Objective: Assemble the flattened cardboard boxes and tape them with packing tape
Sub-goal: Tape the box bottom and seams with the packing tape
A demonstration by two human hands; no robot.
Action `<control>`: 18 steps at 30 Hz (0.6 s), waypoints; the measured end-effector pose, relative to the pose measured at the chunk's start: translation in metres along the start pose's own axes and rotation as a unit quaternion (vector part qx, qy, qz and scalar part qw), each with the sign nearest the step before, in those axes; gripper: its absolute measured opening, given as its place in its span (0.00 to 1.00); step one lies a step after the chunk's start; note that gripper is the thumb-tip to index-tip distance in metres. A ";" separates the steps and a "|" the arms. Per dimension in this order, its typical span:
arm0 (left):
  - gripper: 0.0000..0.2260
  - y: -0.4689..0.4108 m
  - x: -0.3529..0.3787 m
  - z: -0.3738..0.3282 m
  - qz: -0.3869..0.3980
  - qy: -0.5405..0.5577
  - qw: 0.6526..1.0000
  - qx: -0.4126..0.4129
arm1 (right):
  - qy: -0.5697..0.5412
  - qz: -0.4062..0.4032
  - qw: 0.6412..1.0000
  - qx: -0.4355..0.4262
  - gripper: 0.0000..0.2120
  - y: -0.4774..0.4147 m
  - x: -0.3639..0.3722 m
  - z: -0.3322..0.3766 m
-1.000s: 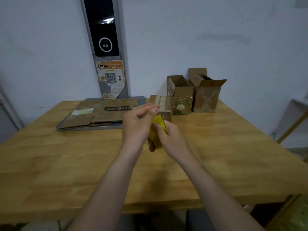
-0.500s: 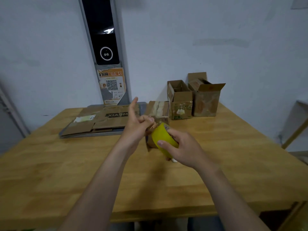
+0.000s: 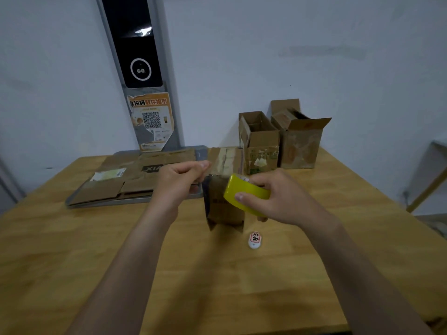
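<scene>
Right hand (image 3: 278, 199) grip wrapped round yellow packing tape roll (image 3: 244, 193). Left hand (image 3: 176, 182) grip pinches loose tape end (image 3: 208, 182), blurry. Small brown cardboard box (image 3: 227, 211) stands on wooden counter (image 3: 72, 262), between hands. Could go wrong: tape twists, sticks to itself; hard pull knocks light box over.
</scene>
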State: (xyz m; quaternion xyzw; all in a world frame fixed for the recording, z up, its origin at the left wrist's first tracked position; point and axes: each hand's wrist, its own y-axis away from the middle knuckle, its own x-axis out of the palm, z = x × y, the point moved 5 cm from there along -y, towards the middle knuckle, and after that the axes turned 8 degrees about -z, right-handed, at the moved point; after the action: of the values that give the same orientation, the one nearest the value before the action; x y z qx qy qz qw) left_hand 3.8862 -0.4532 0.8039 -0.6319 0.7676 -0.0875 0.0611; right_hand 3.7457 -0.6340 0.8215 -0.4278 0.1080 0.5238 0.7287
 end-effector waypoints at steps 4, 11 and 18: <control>0.06 -0.010 -0.012 0.008 -0.071 0.033 0.997 -0.010 | 0.099 -0.006 0.994 0.046 0.18 -0.015 -0.018 -0.020; 0.03 -0.019 -0.009 0.037 -0.100 0.036 0.994 -0.039 | 0.216 -0.088 0.972 -0.034 0.30 -0.035 -0.033 -0.038; 0.07 -0.033 -0.011 0.052 -0.100 0.053 0.992 -0.063 | 0.281 -0.126 0.951 -0.031 0.29 -0.050 -0.032 -0.055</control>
State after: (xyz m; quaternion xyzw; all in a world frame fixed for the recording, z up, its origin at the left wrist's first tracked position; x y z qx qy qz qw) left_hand 3.9303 -0.4519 0.7596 -0.7028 0.7065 -0.0785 -0.0287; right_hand 3.7912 -0.7003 0.8325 -0.5903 0.2370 0.2899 0.7151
